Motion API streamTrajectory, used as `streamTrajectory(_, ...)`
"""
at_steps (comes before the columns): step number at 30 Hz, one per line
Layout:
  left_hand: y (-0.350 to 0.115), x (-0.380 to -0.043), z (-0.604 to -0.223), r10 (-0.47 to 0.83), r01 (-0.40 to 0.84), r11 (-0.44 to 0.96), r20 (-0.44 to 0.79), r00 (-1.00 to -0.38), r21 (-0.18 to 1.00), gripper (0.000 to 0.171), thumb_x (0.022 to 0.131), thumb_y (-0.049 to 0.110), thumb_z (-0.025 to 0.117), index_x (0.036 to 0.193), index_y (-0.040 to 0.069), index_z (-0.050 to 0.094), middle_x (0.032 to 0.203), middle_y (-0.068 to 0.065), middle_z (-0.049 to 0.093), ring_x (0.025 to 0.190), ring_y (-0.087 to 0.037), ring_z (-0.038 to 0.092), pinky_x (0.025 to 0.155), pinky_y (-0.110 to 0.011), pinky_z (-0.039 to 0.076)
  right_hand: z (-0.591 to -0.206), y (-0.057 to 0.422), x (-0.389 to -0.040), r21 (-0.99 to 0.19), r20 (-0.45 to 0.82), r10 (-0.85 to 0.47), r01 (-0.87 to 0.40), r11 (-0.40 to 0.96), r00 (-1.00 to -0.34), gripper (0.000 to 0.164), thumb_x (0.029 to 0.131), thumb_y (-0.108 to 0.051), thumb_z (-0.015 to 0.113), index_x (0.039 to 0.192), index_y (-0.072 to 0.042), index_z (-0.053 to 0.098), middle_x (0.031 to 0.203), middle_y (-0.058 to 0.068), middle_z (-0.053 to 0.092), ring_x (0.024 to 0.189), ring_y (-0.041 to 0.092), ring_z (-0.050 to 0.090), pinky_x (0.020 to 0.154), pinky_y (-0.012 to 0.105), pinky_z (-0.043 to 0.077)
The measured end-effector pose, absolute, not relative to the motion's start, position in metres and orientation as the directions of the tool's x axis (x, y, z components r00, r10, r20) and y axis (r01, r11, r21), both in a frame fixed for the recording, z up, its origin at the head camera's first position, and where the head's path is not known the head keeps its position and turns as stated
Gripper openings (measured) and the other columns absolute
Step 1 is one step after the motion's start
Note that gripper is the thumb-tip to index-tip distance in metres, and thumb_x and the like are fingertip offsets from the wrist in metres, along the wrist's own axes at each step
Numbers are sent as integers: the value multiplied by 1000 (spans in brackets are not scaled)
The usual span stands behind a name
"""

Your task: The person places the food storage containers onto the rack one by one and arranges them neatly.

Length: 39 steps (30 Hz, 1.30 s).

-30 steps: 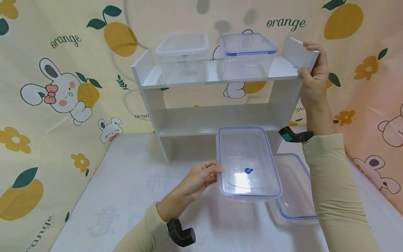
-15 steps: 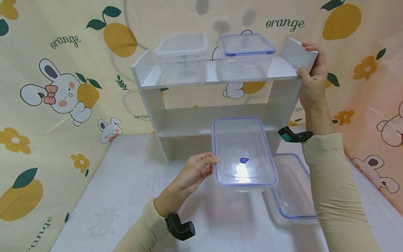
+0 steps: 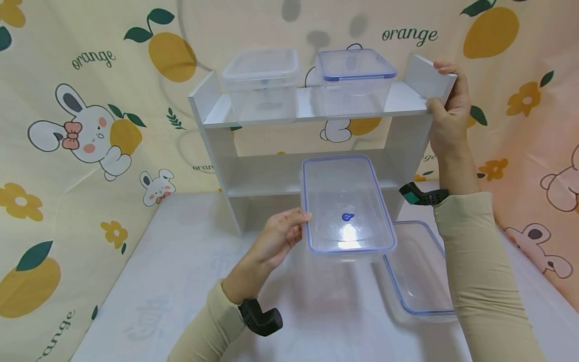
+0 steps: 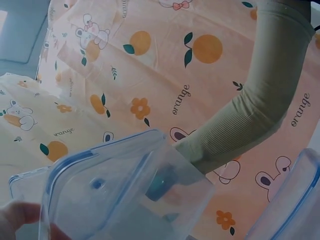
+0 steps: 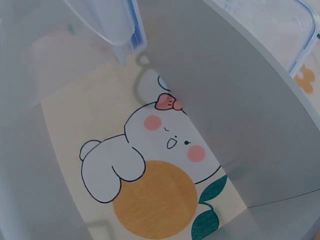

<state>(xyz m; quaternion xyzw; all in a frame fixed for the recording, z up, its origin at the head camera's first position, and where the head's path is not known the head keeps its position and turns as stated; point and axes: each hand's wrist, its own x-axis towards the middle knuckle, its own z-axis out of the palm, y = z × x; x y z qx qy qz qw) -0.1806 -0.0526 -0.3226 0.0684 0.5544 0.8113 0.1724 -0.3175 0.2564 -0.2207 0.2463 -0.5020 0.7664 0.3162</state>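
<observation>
My left hand [image 3: 276, 241] grips the left edge of a clear plastic food container [image 3: 348, 201] with a blue-rimmed lid and a small blue valve. It is raised above the table, in front of the middle shelf [image 3: 307, 173]. In the left wrist view, my fingertips [image 4: 22, 214] show at the side of this container [image 4: 125, 185]. At the upper right, my right hand [image 3: 452, 110] holds the top of the white shelf unit's right side panel [image 3: 429, 78], thumb in front and fingers behind. The right wrist view looks into the shelf unit [image 5: 235, 95]; the hand itself is hidden there.
On the top shelf stand a clear lidded container [image 3: 262, 85] at left and a blue-rimmed one [image 3: 355, 80] at right. Another blue-rimmed container [image 3: 420, 271] rests on the white table [image 3: 181, 301], partly behind my right sleeve [image 3: 479, 261]. A printed cloth [image 3: 90, 151] hangs behind.
My left hand has lifted the container up and slightly left, away from me toward the middle shelf. The right hand stays on the side panel.
</observation>
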Motion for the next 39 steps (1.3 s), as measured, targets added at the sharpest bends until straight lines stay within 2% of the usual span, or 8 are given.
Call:
streamTrajectory(20, -50, -193, -318, 310, -189, -371, -70, -948, 909, 49, 88, 5, 51, 130, -18, 43, 86, 8, 64, 74, -2, 56, 70, -12, 50, -222, 257, -318, -610, 701, 236, -738, -290, -673, 47, 82, 20, 39, 113, -12, 54, 136, 1, 48, 129, 21, 37, 120, 37, 26)
streamTrajectory(33, -47, -200, -323, 268, -211, -387, -110, -957, 897, 43, 90, 3, 53, 128, -17, 46, 86, 6, 62, 73, -4, 55, 70, -13, 50, -221, 257, -317, -606, 700, 241, -738, -298, -672, 48, 81, 21, 38, 112, -13, 54, 136, 1, 48, 129, 20, 37, 120, 36, 26)
streamTrajectory(39, -45, -204, -325, 254, -220, -406, -122, -960, 887, 30, 90, 2, 53, 116, -12, 52, 81, 6, 60, 69, -3, 53, 66, -12, 49, -222, 257, -317, -613, 696, 244, -736, -289, -675, 48, 82, 20, 40, 113, -13, 54, 136, 1, 48, 129, 20, 37, 120, 35, 27)
